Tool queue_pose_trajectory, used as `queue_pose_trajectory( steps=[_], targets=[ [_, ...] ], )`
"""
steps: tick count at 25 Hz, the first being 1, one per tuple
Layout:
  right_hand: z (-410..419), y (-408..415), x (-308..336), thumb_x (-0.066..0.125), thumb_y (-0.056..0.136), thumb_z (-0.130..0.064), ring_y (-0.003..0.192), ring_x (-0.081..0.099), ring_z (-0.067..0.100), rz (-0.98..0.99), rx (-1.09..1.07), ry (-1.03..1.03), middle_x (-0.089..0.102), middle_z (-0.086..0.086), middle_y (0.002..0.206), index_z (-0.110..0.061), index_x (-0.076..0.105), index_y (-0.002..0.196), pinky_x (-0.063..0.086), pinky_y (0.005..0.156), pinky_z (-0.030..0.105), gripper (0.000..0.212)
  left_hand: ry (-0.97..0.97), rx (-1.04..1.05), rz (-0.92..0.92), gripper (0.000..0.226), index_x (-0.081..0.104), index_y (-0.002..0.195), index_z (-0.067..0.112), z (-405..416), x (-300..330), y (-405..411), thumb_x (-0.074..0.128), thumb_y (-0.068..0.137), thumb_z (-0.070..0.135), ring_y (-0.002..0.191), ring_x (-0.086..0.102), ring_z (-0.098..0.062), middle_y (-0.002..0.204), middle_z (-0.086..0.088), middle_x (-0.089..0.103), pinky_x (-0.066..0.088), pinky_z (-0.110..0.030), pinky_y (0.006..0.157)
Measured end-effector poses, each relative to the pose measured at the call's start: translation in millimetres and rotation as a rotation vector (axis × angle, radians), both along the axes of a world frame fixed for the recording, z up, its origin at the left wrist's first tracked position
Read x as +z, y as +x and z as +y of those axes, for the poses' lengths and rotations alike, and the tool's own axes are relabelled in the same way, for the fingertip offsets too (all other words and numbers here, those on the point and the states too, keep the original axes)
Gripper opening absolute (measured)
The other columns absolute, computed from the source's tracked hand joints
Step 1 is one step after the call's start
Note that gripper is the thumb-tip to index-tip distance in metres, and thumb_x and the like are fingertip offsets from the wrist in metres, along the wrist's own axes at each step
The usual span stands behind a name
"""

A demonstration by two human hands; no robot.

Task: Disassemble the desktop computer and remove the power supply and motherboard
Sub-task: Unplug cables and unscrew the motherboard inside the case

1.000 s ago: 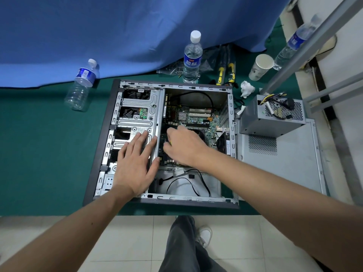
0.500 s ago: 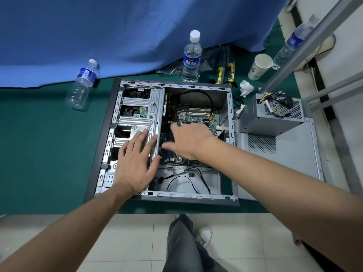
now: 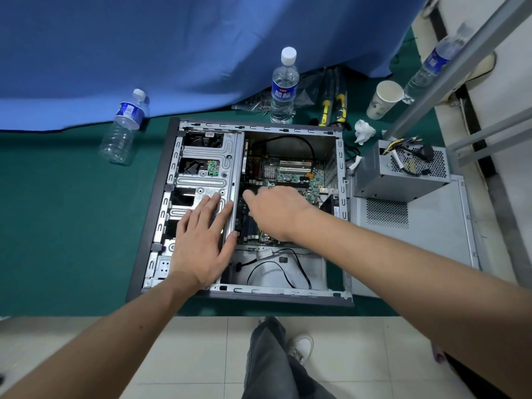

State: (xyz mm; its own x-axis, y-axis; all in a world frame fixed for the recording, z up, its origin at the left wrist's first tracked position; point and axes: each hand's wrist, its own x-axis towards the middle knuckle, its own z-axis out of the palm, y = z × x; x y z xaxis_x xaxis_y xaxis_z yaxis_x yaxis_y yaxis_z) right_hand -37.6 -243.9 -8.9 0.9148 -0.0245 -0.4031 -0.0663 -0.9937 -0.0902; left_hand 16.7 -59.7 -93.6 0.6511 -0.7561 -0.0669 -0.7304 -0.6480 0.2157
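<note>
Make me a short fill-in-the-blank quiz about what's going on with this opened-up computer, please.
1. The power supply sits outside the computer case, on the grey ____ panel lying beside it.
2. The left hand lies flat on the metal ____ cage.
3. The right hand reaches into the case over the green ____.
4. The water bottle standing upright behind the case has a ____ cap.

Missing words: side; drive; motherboard; white
</note>
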Motion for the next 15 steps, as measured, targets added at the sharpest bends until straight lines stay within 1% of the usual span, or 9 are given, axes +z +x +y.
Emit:
queue_pose_trajectory(
  steps=[2,3,5,7,8,10,12,13,15],
  targets=[
    [-10.0,-2.7,5.3,0.053,0.090,-0.006,0.091,0.038,0.021,0.014,0.115,0.164,0.041,0.003,0.103,-0.018,0.045,0.115,0.032,0.071,0.036,0.029,0.001,-0.003,-0.001,0.061,0.031,0.153,0.026,0.0,-0.5,-0.3,0.025,0.098,0.052,0.150,0.012,-0.017,0.162,-0.001,0.021,0.015,-0.043,0.119],
    [-11.7,-4.6,7.9,0.056,0.085,-0.003,0.094,0.037,0.022,0.035,0.125,0.223,0.039,0.002,0.104,-0.020,0.045,0.111,0.031,0.072,0.035,0.033,0.001,-0.004,-0.001,0.061,0.031,0.153,0.026,-0.1,-0.5,0.0,0.025,0.098,0.052,0.150,0.012,-0.017,0.163,-0.001,0.020,0.015,-0.043,0.119],
    [-7.6,-6.2,6.9,0.061,0.089,-0.020,0.105,0.045,0.031,0.072,0.067,0.181,0.043,0.008,0.117,-0.018,0.046,0.118,0.036,0.073,0.037,0.033,0.002,-0.005,-0.001,0.061,0.031,0.153,0.026,0.0,-1.1,0.6,0.025,0.098,0.052,0.151,0.011,-0.017,0.163,-0.001,0.020,0.015,-0.043,0.119],
    [-1.8,-4.5,1.0,0.047,0.099,-0.047,0.105,0.055,0.036,0.119,-0.044,-0.001,0.051,0.016,0.121,-0.012,0.044,0.125,0.040,0.070,0.040,0.044,0.001,-0.005,-0.005,0.061,0.031,0.153,0.026,0.5,-1.7,0.6,0.025,0.099,0.052,0.151,0.011,-0.017,0.163,-0.001,0.020,0.015,-0.043,0.119],
    [-0.1,-3.1,-0.4,0.040,0.102,-0.046,0.101,0.059,0.035,0.109,-0.048,-0.056,0.055,0.015,0.117,-0.010,0.044,0.124,0.039,0.067,0.039,0.042,0.000,-0.005,-0.008,0.061,0.031,0.153,0.026,0.6,-2.0,0.6,0.024,0.099,0.052,0.151,0.012,-0.016,0.162,-0.001,0.020,0.015,-0.043,0.119],
    [-0.6,-1.2,-0.5,0.044,0.102,-0.026,0.099,0.056,0.031,0.009,0.046,0.002,0.053,0.011,0.112,-0.012,0.043,0.125,0.037,0.068,0.038,0.027,-0.001,-0.006,-0.011,0.061,0.031,0.153,0.026,0.8,-2.6,0.8,0.024,0.099,0.053,0.151,0.012,-0.017,0.162,-0.001,0.021,0.015,-0.043,0.118],
    [-7.4,-1.6,2.8,0.053,0.090,-0.009,0.099,0.041,0.025,-0.012,0.154,0.135,0.044,0.005,0.110,-0.016,0.043,0.129,0.037,0.076,0.038,0.040,0.000,-0.008,-0.016,0.060,0.032,0.152,0.026,0.4,-3.4,1.3,0.024,0.099,0.052,0.151,0.012,-0.017,0.162,-0.002,0.021,0.015,-0.043,0.118],
    [-8.0,-2.7,3.7,0.056,0.087,-0.007,0.098,0.036,0.023,0.010,0.165,0.170,0.042,0.005,0.111,-0.017,0.043,0.129,0.039,0.080,0.038,0.046,-0.002,-0.009,-0.018,0.060,0.032,0.152,0.026,0.5,-3.7,1.3,0.025,0.099,0.052,0.151,0.012,-0.018,0.162,-0.002,0.021,0.015,-0.043,0.118],
    [-3.0,-4.3,3.0,0.059,0.091,-0.023,0.104,0.042,0.028,0.044,0.101,0.116,0.043,0.009,0.120,-0.015,0.042,0.130,0.044,0.083,0.042,0.043,-0.008,-0.012,-0.020,0.060,0.032,0.152,0.025,0.5,-4.5,1.1,0.026,0.099,0.051,0.151,0.013,-0.018,0.162,-0.002,0.022,0.015,-0.043,0.118]
  ],
)
